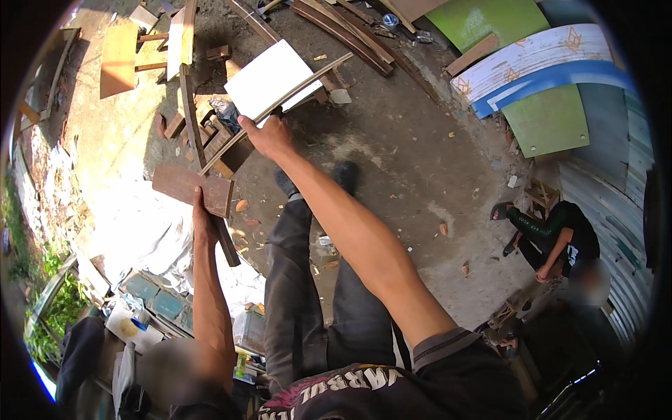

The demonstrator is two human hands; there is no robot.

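My left hand (pixel 203 220) is closed on the near edge of a brown wooden board (pixel 180 186), thumb on its upper face and the other fingers hidden. A dark wooden slat (pixel 187 105) passes under that board and comes out below it. Farther forward, my right hand (pixel 273 136) is closed on a long thin wooden strip (pixel 315 77). This strip runs aslant along the near edge of a white rectangular panel (pixel 269 80). Something dark shows just beyond my right knuckles; I cannot make it out. Small wood blocks (pixel 210 133) lie beneath the strip's left half.
Long planks (pixel 343 31) lie at the far side. An orange-brown panel (pixel 119 59) stands far left, near a white sheet (pixel 140 231). Green panels (pixel 549 119) and a curved white-and-blue board (pixel 546 63) lean at right. Another person (pixel 560 238) sits low by corrugated metal (pixel 623 217).
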